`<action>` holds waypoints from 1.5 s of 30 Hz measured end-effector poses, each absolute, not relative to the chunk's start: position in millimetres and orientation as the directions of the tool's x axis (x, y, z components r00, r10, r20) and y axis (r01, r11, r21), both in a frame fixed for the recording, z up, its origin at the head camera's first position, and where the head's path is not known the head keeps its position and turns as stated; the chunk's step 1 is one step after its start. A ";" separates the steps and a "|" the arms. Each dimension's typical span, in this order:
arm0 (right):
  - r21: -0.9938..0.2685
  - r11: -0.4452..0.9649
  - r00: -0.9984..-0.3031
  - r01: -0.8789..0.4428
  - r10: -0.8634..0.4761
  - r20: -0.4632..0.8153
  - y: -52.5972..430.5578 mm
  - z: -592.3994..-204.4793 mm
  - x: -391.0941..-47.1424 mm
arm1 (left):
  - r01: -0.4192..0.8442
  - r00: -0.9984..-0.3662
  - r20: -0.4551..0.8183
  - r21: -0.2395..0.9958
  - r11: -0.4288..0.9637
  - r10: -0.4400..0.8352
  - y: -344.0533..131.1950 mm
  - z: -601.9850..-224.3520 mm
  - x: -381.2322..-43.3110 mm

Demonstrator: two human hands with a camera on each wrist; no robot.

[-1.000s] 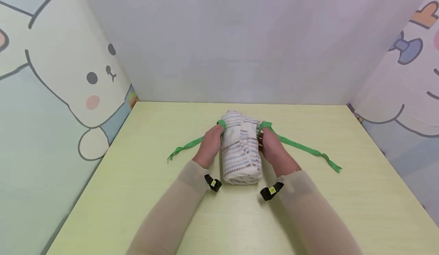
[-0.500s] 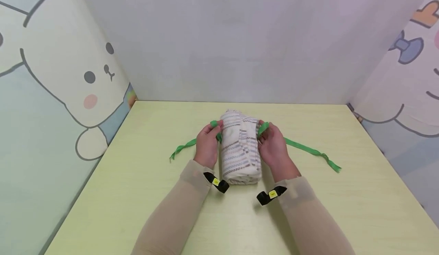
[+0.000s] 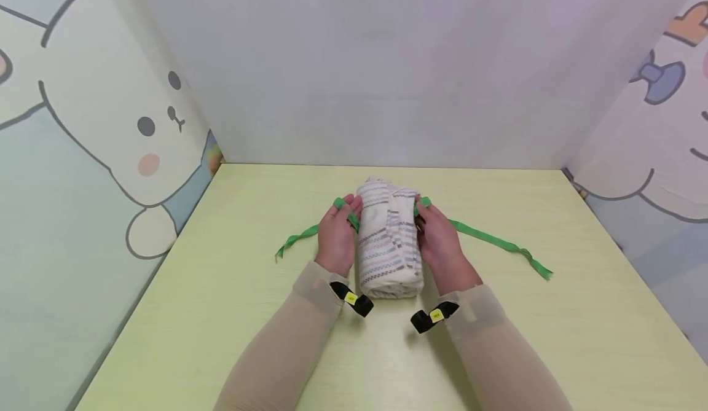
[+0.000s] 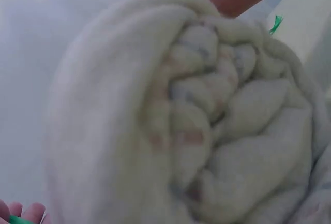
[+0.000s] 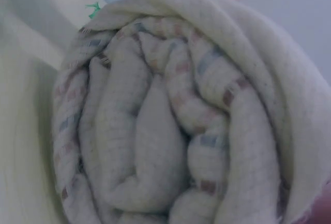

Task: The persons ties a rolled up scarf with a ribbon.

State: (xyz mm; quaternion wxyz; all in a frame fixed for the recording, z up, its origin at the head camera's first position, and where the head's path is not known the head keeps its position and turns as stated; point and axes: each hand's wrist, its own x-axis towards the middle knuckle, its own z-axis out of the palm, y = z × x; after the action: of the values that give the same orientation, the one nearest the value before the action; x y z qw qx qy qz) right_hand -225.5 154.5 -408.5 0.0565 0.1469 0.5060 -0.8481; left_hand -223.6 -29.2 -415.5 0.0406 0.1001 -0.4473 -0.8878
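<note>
A rolled-up cloth [image 3: 389, 245], white with coloured dashed stripes, lies lengthwise between the two hands. Its spiral end [image 5: 160, 141] fills most of both wrist views. On the left side, my left hand [image 3: 335, 236] pinches a green ribbon [image 3: 301, 236], its fingertips right at the roll's far part. My right hand [image 3: 441, 244] holds the ribbon on the opposite side, thumb and fingers close against the cloth. One loose tail trails out past each hand; the ribbon's middle stretch is hidden by the roll. In the left wrist view, fingertips [image 4: 34, 212] show a bit of green.
The pale yellow table [image 3: 221, 313] spreads around the roll. A grey-white wall [image 3: 354, 79] stands at the back, and panels with cartoon animals [image 3: 110, 128] flank both sides. A small black camera sits on each wrist, close to the roll's near end.
Both hands have turned and shifted their fingers along the ribbon beside the roll. The left palm now faces more upward. The roll stays where it was.
</note>
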 end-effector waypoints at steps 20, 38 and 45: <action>-0.826 -0.530 -0.921 0.192 0.193 -0.338 161.3 -390.6 -228.4 | -0.026 -0.980 -0.165 0.674 -0.739 -0.116 -35.0 -397.6 -223.6; -0.836 -0.542 -0.935 0.087 0.245 -0.256 157.1 -379.0 -231.5 | -0.035 -0.987 -0.140 0.645 -0.764 -0.073 -30.3 -388.4 -226.4; -0.819 -0.570 -0.936 0.067 0.248 -0.250 154.8 -373.3 -233.2 | -0.054 -0.988 -0.141 0.682 -0.730 -0.059 -23.8 -379.0 -226.8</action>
State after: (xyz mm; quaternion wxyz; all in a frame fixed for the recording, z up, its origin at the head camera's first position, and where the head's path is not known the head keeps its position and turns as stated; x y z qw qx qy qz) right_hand -233.2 154.8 -373.3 -0.0518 0.1710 0.4608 -0.8694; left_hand -226.8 -23.8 -379.0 0.0014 0.0766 -0.3676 -0.9268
